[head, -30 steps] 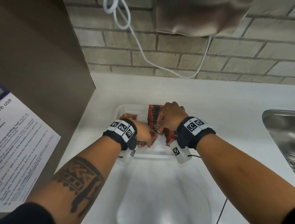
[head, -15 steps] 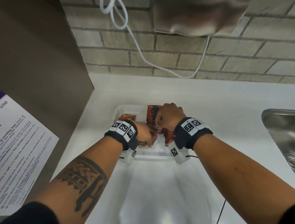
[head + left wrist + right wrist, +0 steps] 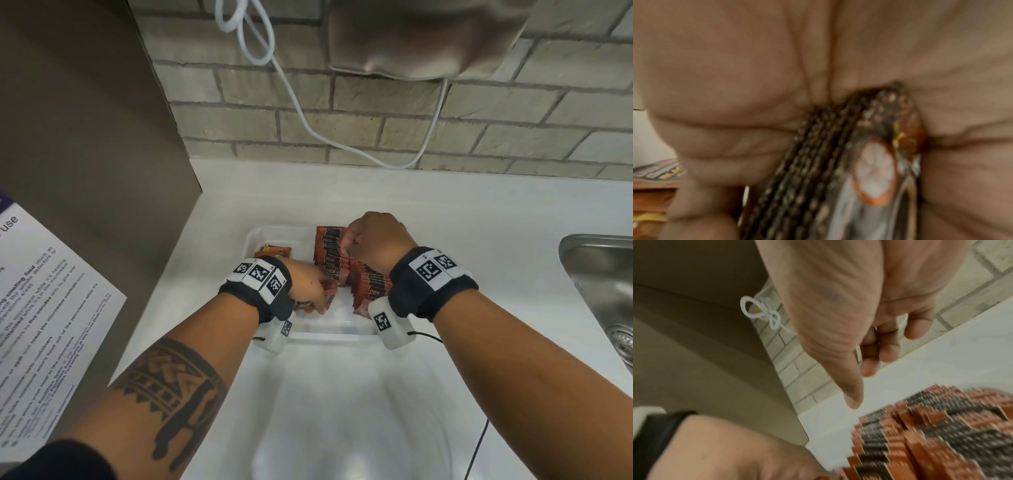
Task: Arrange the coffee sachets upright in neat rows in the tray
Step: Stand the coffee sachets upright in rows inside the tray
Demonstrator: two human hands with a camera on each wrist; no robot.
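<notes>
White countertop point(image 3: 394, 212) against a pale brick wall point(image 3: 376, 116), brown cabinet side panel point(image 3: 85, 137) at left, looped white cable point(image 3: 260, 51) hanging down the bricks, steel sink point(image 3: 596, 274) cut off at the right edge, printed notice sheet point(image 3: 44, 308) cut off at the left. One shallow clear plastic tray point(image 3: 260, 236) on the counter, both hands inside it. Two rows of orange-and-black coffee sachets point(image 3: 330, 250) standing upright on edge in the tray's right half (far row and near row, the near one partly behind the right wristband); too tightly packed and too blurred in the right wrist view to count. One or two more orange sachets lying flat point(image 3: 274, 251) near the tray's far-left corner, half hidden by the left wrist. Left hand point(image 3: 305, 287) low in the tray's near-left part, clenched around a small bundle of sachets point(image 3: 838, 162): several serrated edges pressed together between palm and fingers in the left wrist view, exact number unclear. Right hand point(image 3: 376, 240) over the far upright row, knuckles up; from beneath, thumb point(image 3: 851, 386) pointing down just above the sachet tops, other fingers loosely curled, nothing visible between them. Contact between right fingertips and the row not clear. Tray's near rim point(image 3: 329, 334) partly covered by two white wrist camera boxes.
</notes>
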